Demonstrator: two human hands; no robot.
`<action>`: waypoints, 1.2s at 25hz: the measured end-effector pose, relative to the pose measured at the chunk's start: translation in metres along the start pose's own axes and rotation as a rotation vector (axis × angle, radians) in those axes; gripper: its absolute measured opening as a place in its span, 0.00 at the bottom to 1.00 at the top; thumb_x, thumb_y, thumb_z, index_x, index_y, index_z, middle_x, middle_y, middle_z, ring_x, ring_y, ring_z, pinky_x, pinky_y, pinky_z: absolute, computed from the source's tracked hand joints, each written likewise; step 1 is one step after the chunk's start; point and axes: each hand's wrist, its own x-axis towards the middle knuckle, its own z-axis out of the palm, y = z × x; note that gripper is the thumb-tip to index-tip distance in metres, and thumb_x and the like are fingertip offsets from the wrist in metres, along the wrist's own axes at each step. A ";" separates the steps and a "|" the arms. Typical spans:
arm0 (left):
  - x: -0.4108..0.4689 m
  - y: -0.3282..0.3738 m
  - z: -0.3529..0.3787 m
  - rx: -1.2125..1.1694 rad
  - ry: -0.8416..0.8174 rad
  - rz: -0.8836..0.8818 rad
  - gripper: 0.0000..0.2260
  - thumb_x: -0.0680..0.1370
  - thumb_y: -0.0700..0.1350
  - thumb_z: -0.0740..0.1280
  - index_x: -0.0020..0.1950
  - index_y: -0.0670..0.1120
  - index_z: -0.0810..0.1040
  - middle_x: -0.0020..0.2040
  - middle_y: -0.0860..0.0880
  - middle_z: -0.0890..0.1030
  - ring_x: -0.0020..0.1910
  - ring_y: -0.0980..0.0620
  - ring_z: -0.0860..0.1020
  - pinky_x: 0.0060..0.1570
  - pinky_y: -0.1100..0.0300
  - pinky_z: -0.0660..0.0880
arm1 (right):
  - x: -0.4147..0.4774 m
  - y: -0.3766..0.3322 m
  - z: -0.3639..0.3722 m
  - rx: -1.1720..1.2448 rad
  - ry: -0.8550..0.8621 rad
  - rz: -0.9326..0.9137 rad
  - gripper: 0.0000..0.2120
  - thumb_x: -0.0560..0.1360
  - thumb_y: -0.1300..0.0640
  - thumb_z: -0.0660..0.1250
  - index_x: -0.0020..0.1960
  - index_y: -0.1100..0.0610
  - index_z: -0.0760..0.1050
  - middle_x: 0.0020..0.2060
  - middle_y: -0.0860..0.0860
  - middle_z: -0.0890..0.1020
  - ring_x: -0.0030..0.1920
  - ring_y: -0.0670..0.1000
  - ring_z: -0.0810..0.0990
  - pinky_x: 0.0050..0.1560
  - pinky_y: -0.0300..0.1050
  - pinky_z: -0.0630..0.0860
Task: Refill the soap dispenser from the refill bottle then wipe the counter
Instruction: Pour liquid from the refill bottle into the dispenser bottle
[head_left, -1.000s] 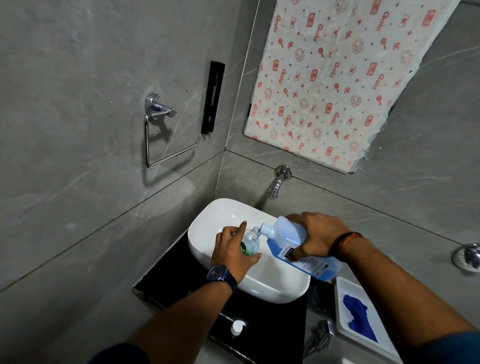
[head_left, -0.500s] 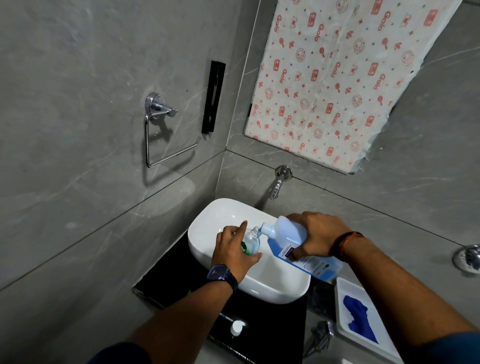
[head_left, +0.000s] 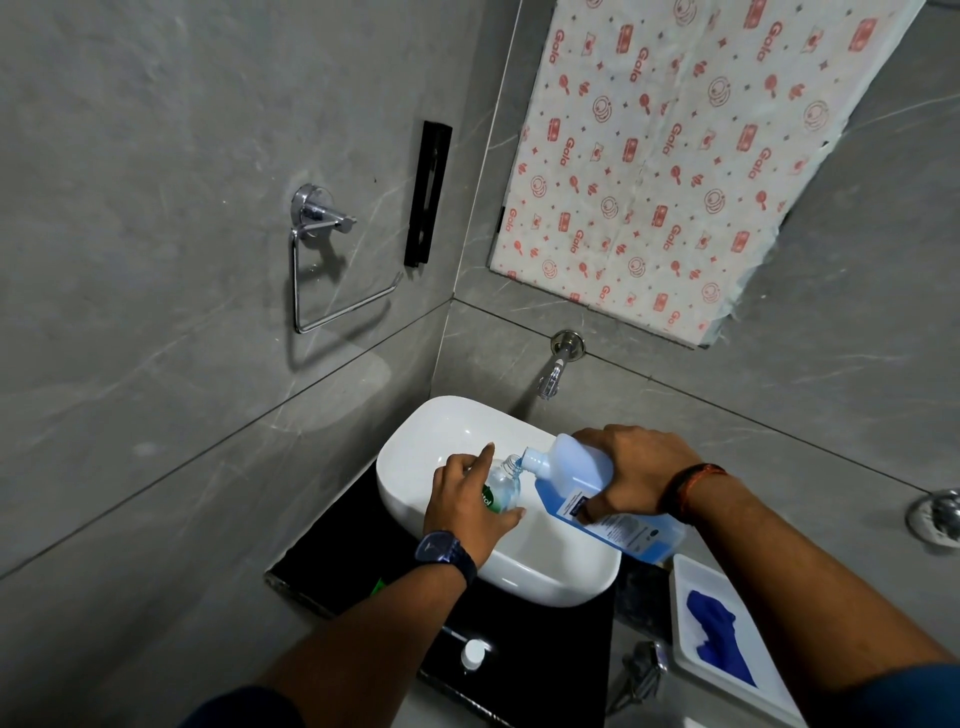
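Observation:
Over the white basin (head_left: 545, 577), my left hand (head_left: 462, 501) grips a small clear soap dispenser (head_left: 503, 488) with a green label, its neck open. My right hand (head_left: 626, 470) holds a large pale-blue refill bottle (head_left: 582, 473) tipped on its side, with the spout touching the dispenser's mouth. The dispenser's white pump head (head_left: 472, 653) lies on the black counter (head_left: 550, 649) in front of the basin. A blue cloth (head_left: 719, 636) rests in a white tray (head_left: 685, 660) at the right.
A wall tap (head_left: 556, 366) juts out above the basin's back edge. A chrome towel ring (head_left: 322, 260) and a black bar (head_left: 427, 195) hang on the left wall. A patterned sheet (head_left: 675, 145) covers the mirror area. A chrome fitting (head_left: 935, 514) sits at far right.

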 end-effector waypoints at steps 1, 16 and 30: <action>0.000 0.000 0.000 0.000 0.001 0.000 0.42 0.60 0.59 0.77 0.70 0.54 0.65 0.57 0.49 0.71 0.56 0.49 0.69 0.53 0.55 0.73 | 0.000 0.000 0.000 -0.002 0.001 0.000 0.44 0.53 0.27 0.68 0.66 0.40 0.65 0.53 0.47 0.79 0.48 0.51 0.78 0.42 0.44 0.69; 0.001 0.000 0.002 -0.013 0.005 -0.004 0.42 0.59 0.59 0.77 0.70 0.54 0.66 0.56 0.50 0.71 0.55 0.49 0.70 0.52 0.56 0.73 | 0.002 0.000 0.000 -0.006 0.010 0.009 0.43 0.50 0.27 0.68 0.64 0.39 0.66 0.52 0.46 0.80 0.49 0.52 0.79 0.46 0.47 0.75; 0.002 -0.002 0.004 -0.010 0.002 -0.009 0.42 0.59 0.59 0.77 0.69 0.54 0.66 0.56 0.50 0.71 0.55 0.49 0.70 0.51 0.56 0.73 | 0.000 0.000 -0.002 -0.008 -0.014 -0.001 0.45 0.51 0.26 0.66 0.66 0.39 0.65 0.54 0.47 0.79 0.51 0.52 0.78 0.46 0.46 0.73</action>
